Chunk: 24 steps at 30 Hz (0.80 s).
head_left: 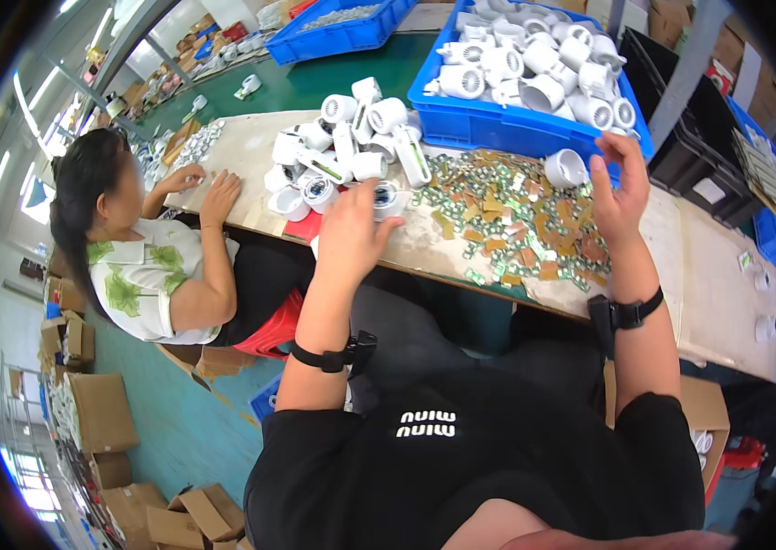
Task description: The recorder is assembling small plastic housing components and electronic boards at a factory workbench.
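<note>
My left hand (351,235) is at the near edge of a pile of white plastic housings (342,151). Its thumb and fingers curve round one white housing (388,200) with a dark inside. My right hand (622,188) is raised over the table's right part, fingers apart and nothing in them. Just left of its thumb, a round white cup-shaped housing (565,169) sits at the edge of the scattered small circuit boards (507,215), apparently apart from the hand. These green and brown-yellow boards spread between my two hands.
Behind the boards stands a blue crate (480,124) heaped with white housings. A black crate (691,151) is to its right, another blue tray (338,32) farther back. A co-worker (154,238) sits at my left, hands on the table. Cardboard boxes (104,412) line the floor.
</note>
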Each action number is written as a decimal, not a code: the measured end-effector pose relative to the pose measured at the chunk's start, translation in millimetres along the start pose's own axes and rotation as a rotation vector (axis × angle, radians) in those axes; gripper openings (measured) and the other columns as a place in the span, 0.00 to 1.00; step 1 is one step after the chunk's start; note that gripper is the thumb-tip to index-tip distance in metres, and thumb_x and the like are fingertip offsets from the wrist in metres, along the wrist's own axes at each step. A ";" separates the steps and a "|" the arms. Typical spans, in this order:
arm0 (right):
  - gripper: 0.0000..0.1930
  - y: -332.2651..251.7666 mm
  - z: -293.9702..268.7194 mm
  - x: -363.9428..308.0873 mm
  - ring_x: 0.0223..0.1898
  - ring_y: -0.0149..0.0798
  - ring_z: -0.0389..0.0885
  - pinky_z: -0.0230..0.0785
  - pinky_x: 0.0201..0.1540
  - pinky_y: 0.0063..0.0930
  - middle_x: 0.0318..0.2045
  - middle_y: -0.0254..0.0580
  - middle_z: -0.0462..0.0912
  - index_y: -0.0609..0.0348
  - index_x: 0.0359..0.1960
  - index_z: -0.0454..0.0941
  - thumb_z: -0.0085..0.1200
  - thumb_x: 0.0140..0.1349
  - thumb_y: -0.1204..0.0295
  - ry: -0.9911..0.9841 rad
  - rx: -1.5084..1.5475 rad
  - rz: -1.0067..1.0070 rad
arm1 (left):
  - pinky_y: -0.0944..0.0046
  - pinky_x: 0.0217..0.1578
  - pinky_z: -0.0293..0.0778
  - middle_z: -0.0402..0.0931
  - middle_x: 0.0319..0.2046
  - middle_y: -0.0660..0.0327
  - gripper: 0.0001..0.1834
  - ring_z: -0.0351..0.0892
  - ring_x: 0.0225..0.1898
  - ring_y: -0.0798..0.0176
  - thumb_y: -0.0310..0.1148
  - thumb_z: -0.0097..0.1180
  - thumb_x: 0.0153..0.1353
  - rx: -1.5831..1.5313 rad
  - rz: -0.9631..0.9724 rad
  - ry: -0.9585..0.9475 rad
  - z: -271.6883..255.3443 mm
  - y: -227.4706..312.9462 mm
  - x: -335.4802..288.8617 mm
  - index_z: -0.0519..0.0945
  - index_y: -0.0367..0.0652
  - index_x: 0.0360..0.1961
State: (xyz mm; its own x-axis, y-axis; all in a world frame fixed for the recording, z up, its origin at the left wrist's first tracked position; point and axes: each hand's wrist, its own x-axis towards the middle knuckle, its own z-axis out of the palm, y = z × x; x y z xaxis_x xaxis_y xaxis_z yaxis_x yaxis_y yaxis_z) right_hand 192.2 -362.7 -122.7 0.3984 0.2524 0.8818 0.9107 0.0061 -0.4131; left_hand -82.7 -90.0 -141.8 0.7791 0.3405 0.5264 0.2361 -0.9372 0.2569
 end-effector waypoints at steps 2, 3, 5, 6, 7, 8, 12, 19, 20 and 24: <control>0.17 -0.4 1.5 1.3 0.38 0.36 0.80 0.73 0.44 0.29 0.42 0.45 0.83 0.64 0.52 0.79 0.62 0.61 0.79 0.003 0.003 0.000 | 0.46 0.51 0.74 0.79 0.50 0.45 0.36 0.79 0.51 0.40 0.41 0.73 0.55 0.036 0.002 0.002 12.2 -12.8 -6.6 0.72 0.33 0.60; 0.17 -1.1 0.6 1.3 0.38 0.36 0.80 0.73 0.44 0.29 0.42 0.45 0.83 0.64 0.52 0.79 0.62 0.61 0.79 0.014 -0.010 0.005 | 0.46 0.53 0.73 0.78 0.50 0.44 0.36 0.78 0.51 0.39 0.40 0.73 0.56 0.027 -0.031 0.053 18.2 -15.5 -6.8 0.72 0.33 0.60; 0.16 0.1 -8.0 -0.1 0.37 0.36 0.80 0.73 0.43 0.29 0.41 0.44 0.83 0.62 0.52 0.80 0.62 0.61 0.79 0.023 -0.031 0.027 | 0.45 0.54 0.72 0.78 0.50 0.43 0.36 0.77 0.52 0.38 0.39 0.72 0.56 -0.011 -0.032 0.094 34.5 -19.4 -3.2 0.72 0.33 0.61; 0.16 3.2 -9.8 0.2 0.36 0.36 0.80 0.73 0.42 0.28 0.40 0.43 0.83 0.61 0.51 0.80 0.62 0.60 0.79 0.052 0.001 0.033 | 0.45 0.56 0.71 0.77 0.52 0.42 0.36 0.76 0.54 0.37 0.38 0.72 0.56 -0.010 0.001 0.122 40.3 -22.8 -0.2 0.72 0.33 0.62; 0.15 8.6 -11.3 -0.8 0.36 0.36 0.80 0.73 0.41 0.28 0.39 0.42 0.84 0.60 0.50 0.81 0.62 0.60 0.79 0.082 0.020 0.039 | 0.45 0.58 0.70 0.76 0.54 0.40 0.36 0.75 0.55 0.35 0.37 0.72 0.55 -0.021 0.039 0.148 49.7 -26.8 5.7 0.72 0.33 0.63; 0.14 14.0 -8.7 -1.7 0.36 0.36 0.80 0.74 0.40 0.29 0.38 0.41 0.84 0.60 0.49 0.81 0.63 0.60 0.79 0.097 0.051 0.076 | 0.45 0.60 0.68 0.76 0.56 0.40 0.37 0.74 0.57 0.35 0.35 0.73 0.55 -0.026 0.084 0.142 54.8 -38.2 9.3 0.72 0.34 0.63; 0.06 -5.2 -29.0 3.3 0.39 0.38 0.83 0.76 0.43 0.29 0.36 0.43 0.84 0.62 0.38 0.84 0.62 0.59 0.81 0.093 -0.001 -0.076 | 0.48 0.62 0.67 0.75 0.61 0.45 0.39 0.72 0.62 0.39 0.26 0.72 0.52 -0.075 0.106 0.034 56.9 -76.8 13.3 0.72 0.37 0.67; 0.09 35.1 -229.6 -11.3 0.45 0.47 0.80 0.72 0.51 0.41 0.39 0.42 0.85 0.54 0.35 0.85 0.65 0.50 0.76 0.190 -0.723 -0.179 | 0.45 0.67 0.61 0.68 0.63 0.42 0.38 0.66 0.64 0.37 0.32 0.68 0.57 0.034 0.211 -0.017 41.6 -53.7 15.1 0.68 0.37 0.68; 0.11 63.4 -276.1 -23.7 0.48 0.50 0.80 0.71 0.55 0.43 0.41 0.43 0.85 0.53 0.37 0.86 0.67 0.51 0.73 0.281 -0.911 -0.048 | 0.43 0.66 0.60 0.67 0.63 0.41 0.38 0.66 0.64 0.36 0.32 0.68 0.57 0.087 0.226 0.071 41.0 -43.1 12.0 0.68 0.35 0.68; 0.46 96.1 -405.0 -77.4 0.73 0.65 0.59 0.55 0.72 0.59 0.74 0.60 0.59 0.48 0.78 0.56 0.62 0.60 0.50 0.248 -1.553 1.236 | 0.40 0.66 0.59 0.65 0.63 0.39 0.35 0.65 0.63 0.35 0.27 0.66 0.58 0.021 0.276 0.289 26.9 -13.7 2.6 0.67 0.32 0.66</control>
State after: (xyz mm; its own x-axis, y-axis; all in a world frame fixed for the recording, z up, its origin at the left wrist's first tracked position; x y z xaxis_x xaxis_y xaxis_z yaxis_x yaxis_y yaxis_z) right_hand 293.3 -773.5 -138.6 0.6487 -0.6535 0.3901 -0.5721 -0.7567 -0.3164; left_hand -68.3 -78.4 -165.7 0.6201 0.0802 0.7804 0.0550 -0.9968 0.0588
